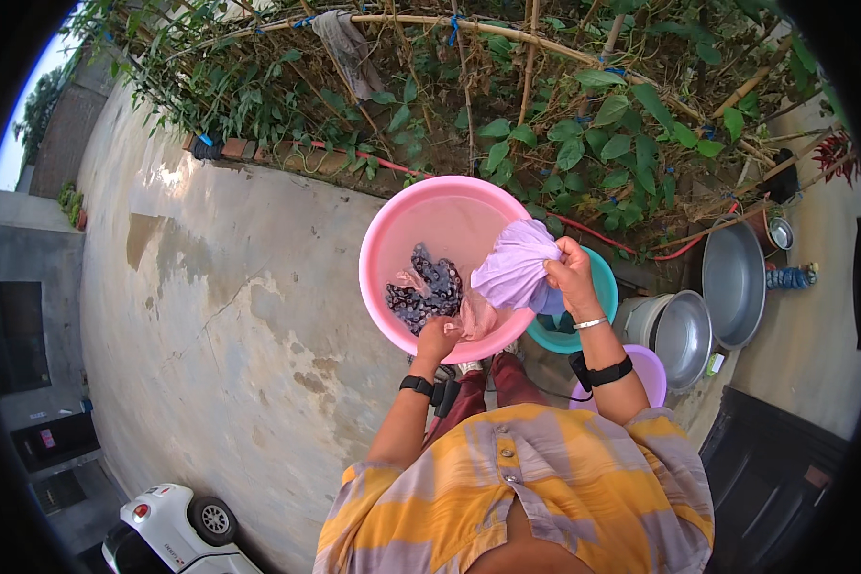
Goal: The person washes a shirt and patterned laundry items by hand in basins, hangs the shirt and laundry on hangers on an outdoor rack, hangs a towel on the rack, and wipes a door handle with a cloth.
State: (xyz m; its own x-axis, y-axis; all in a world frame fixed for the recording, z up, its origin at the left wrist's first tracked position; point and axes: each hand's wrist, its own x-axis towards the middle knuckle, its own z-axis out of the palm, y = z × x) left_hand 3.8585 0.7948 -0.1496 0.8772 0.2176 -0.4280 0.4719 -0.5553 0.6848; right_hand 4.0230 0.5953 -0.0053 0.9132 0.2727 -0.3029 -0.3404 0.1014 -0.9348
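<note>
A large pink basin [378, 239] of water stands in front of me. Inside it lie a dark patterned cloth [426, 292] and a pale pink cloth [476, 314]. My right hand [571, 273] is closed on a bunched lavender cloth [515, 270], lifted over the basin's right side. At the near left rim, my left hand [437, 340] has its fingers closed on the edge of the pale pink cloth. Partly behind the lavender cloth and my right arm sits a teal basin [600, 277] with dark cloth in it.
A purple basin [652, 371] shows beside my right forearm. Farther right are metal basins [734, 277] and a pale bucket [636, 320]. Leafy plants [584, 124] behind a bamboo rail and a red hose [593, 232] border the far side. A white toy car [177, 531] stands lower left.
</note>
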